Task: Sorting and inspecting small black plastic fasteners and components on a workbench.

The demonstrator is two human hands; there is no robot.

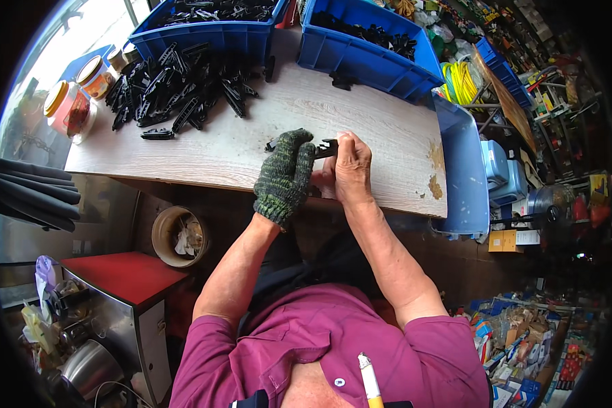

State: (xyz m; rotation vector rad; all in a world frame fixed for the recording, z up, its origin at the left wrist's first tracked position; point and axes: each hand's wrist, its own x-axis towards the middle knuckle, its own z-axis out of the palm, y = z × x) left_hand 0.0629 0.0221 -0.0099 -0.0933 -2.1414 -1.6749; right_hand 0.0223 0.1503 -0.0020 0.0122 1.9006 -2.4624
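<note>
My left hand (283, 173), in a green and black knitted glove, is closed over a black plastic part close to the table's front edge. At its right, my bare right hand (351, 170) pinches the other end of this black plastic part (326, 148), thumb on top. Fingers cover much of it, so its full shape is hidden. Beyond my left hand, a large heap of similar black plastic parts (177, 88) lies on the pale wooden table (394, 143). One loose part (158, 134) rests at the heap's near side, and another small black piece (342, 81) lies farther right.
Two blue crates (255, 42) (367, 62) holding black parts stand along the back. Lidded jars (70, 115) are at the left. A blue bin (466, 163) adjoins the table's right end. Below are a waste bucket (158, 234) and a red-topped cabinet (126, 275).
</note>
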